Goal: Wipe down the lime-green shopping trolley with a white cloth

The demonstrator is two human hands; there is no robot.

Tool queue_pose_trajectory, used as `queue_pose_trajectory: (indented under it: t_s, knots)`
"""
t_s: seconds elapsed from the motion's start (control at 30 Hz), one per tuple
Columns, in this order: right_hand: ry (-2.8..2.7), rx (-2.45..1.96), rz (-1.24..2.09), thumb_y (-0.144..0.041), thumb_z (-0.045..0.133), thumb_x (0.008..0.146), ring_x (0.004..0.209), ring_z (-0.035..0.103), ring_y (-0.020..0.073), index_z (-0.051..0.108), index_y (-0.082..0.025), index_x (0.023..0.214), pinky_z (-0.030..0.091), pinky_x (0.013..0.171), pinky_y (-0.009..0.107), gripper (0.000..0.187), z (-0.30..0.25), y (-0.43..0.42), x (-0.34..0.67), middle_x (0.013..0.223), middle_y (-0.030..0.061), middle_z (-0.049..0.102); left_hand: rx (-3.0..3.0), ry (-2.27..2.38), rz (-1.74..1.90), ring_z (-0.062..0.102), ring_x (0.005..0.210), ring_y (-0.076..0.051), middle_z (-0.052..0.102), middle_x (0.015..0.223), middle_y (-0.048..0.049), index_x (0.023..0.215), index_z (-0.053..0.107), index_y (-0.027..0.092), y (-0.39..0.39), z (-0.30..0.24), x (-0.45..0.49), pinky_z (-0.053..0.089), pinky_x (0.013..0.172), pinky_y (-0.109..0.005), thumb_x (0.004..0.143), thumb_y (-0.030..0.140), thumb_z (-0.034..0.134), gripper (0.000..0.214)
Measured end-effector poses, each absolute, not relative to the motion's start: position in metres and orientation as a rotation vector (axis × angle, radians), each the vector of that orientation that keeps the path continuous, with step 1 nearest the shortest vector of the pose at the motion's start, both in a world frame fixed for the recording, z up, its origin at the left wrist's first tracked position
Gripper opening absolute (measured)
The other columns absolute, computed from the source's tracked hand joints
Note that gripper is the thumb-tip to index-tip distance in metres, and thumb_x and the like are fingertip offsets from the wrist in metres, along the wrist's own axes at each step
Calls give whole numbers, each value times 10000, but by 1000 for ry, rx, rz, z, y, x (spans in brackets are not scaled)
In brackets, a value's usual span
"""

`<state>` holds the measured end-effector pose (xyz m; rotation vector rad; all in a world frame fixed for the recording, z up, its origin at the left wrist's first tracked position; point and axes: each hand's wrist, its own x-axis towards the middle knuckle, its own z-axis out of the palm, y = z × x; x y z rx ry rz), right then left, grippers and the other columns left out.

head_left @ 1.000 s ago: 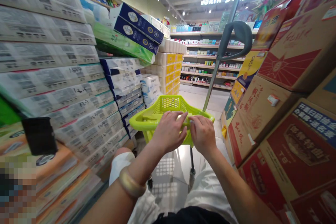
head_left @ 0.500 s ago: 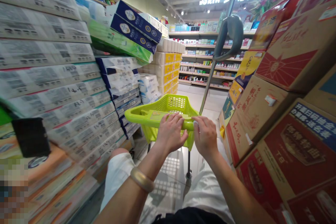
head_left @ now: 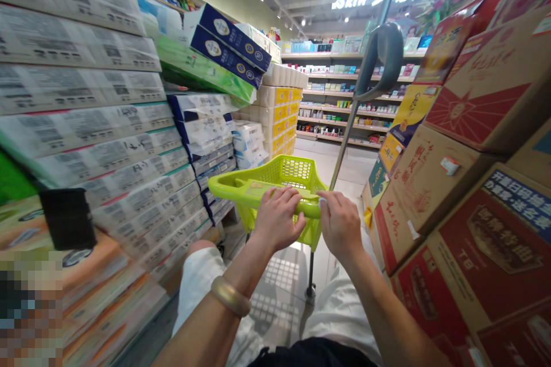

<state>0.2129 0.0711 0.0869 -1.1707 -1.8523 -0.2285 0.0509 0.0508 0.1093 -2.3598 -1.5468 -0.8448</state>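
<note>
A lime-green shopping cart (head_left: 241, 186) stands right in front of me, its perforated basket facing down the aisle. My left hand (head_left: 279, 215) is closed over the middle of its handlebar, with a gold-coloured bangle (head_left: 231, 296) on that wrist. My right hand (head_left: 341, 222) grips the right end of the bar, close beside the left. A grey metal pole (head_left: 342, 160) with a dark grey loop handle (head_left: 381, 63) rises from the cart's right side. The inside of the basket is mostly hidden by the handle and my hands.
Stacked packs of paper goods (head_left: 124, 140) line the left side, with blue packs (head_left: 228, 43) lying tilted on top. Cardboard cartons (head_left: 473, 86) are piled close on the right. A tiled floor (head_left: 316, 152) leads between them to stocked shelves (head_left: 340, 92) at the back.
The whole view has shifted slightly, so the stacks, the cart and the shelves sit a little further right. Both hands keep the same hold on the handlebar.
</note>
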Motion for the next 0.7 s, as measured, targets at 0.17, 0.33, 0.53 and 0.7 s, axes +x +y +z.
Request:
queue_pose_trajectory:
  t_s: [0.17,0.33,0.53,0.7]
  knots:
    - [-2008,-1093,-209,-227,399,978,892,623,216,637,-206,1128,410,847,354,282,97,71,193,981,75,699,-2342,-1595,-876,488,1282,-248,647,1260,-52,1148,573,241,48,109,49,194,1147,-509,836,293,513,322]
    - [-1932,-1134,-243,-226,375,995,933,636,202,631,-220,1112,336,978,403,282,92,82,208,1001,62,717,-2328,-1590,-894,491,1282,-244,645,1263,-32,1161,560,247,46,107,48,157,1164,-512,824,293,519,343]
    - [-1957,-1179,-243,-237,407,978,875,644,229,646,-185,1110,422,847,372,278,96,77,193,987,97,716,-2333,-1587,-905,487,1282,-258,645,1262,-60,1209,542,233,48,105,52,163,1162,-505,823,310,509,395]
    - [-2000,-1090,-182,-253,412,984,907,651,216,628,-205,1143,432,874,363,273,99,73,183,1033,84,718,-2336,-1586,-905,477,1292,-245,637,1278,-75,1282,493,208,47,105,47,167,1159,-490,823,281,482,465]
